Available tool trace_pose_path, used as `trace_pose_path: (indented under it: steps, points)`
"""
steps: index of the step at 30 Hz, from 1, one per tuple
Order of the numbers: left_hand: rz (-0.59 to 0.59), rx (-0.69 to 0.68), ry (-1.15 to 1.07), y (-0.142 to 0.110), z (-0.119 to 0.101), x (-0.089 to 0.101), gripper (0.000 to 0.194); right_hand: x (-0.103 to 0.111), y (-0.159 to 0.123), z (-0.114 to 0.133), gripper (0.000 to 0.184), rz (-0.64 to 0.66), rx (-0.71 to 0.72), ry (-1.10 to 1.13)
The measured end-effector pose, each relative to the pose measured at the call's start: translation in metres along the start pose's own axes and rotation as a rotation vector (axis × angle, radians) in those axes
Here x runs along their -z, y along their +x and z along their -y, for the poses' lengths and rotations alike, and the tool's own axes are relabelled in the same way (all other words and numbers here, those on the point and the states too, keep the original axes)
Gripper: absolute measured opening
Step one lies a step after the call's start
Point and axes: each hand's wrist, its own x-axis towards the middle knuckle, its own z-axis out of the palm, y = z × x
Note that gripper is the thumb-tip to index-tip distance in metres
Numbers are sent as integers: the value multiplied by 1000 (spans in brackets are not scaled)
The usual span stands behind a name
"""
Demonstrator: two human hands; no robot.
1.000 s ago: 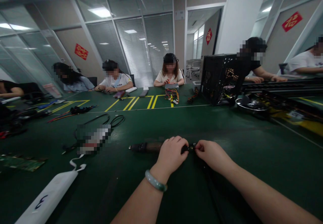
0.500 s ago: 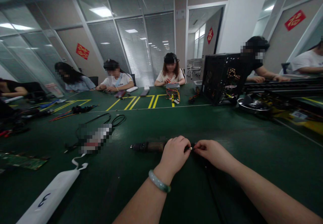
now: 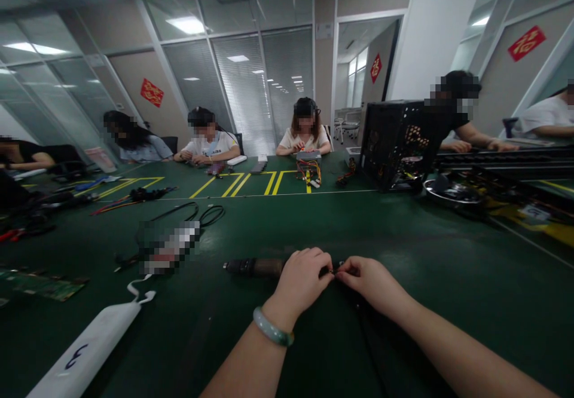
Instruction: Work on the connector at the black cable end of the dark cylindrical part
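On the green table in front of me lies an electric screwdriver [image 3: 264, 268], its dark tip to the left. My left hand [image 3: 302, 278] is in front of its rear part and hides it. Thumb and finger of that hand are closed at a tiny shiny metal piece [image 3: 332, 271], mostly covered by fingertips. My right hand [image 3: 370, 275] pinches at the same spot from the right, its fingertips almost touching the left ones. A black cable [image 3: 370, 344] runs along the table below my right hand towards me.
A white power strip [image 3: 85, 350] marked 3 lies at the front left, near a green circuit board [image 3: 49, 287]. A black computer case [image 3: 388, 147] and a metal bowl [image 3: 451, 192] stand at the right. Several people work across the table, one with a power supply [image 3: 308, 158].
Both hands have shifted slightly left and down, their fingertips closer together. The shiny piece shows less between them. The screwdriver has moved a little to the left.
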Motion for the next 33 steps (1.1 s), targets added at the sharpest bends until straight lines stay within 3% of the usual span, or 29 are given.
trace_pose_path:
  steps: [14,33]
  points:
    - [-51,-26,-6,1,3,-9,6,2,1,-3,17,30,2,17]
    - [-29,-16,-60,0,1,-4,11,-2,5,-15,16,39,99,32]
